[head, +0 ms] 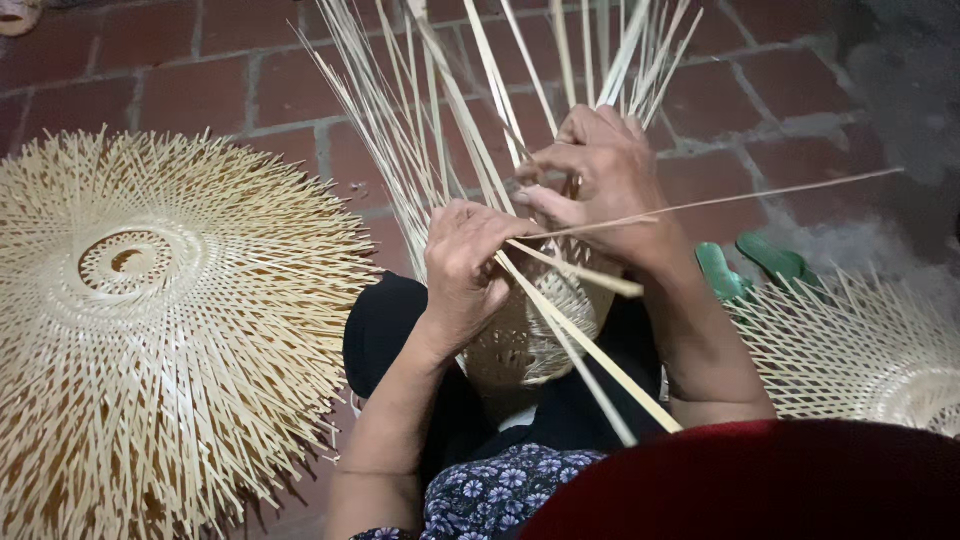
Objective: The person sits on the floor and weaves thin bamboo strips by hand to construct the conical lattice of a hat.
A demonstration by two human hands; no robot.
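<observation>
The half-woven bamboo basket [530, 340] sits on the person's lap, between the two forearms, with its rounded woven end toward 6 o'clock and its loose bamboo strips [450, 100] fanning out toward 12 o'clock over the red brick floor [200, 90]. That is the long axis of the piece: 6 to 12, away from the body.

The left hand [470, 270] lies on the weave at the basket's 10 o'clock side, fingers curled shut around the woven edge and a strip or two. The right hand [600, 180] is higher, at about 1 o'clock from the basket, closed with the fingertips pinching a thin strip [760, 195] that runs out long toward 3 o'clock (its far end hangs free above the floor). Both hands touch the piece; the left is nearer the woven body, the right nearer the loose uprights.

A broader flat strip [600, 355] crosses the basket diagonally, from under the left hand down toward 5 o'clock.

At 9 o'clock a large finished round weave [150, 320] lies on the floor, and another woven piece [860, 350] lies at 4 o'clock, beside green sandals [750, 265].
</observation>
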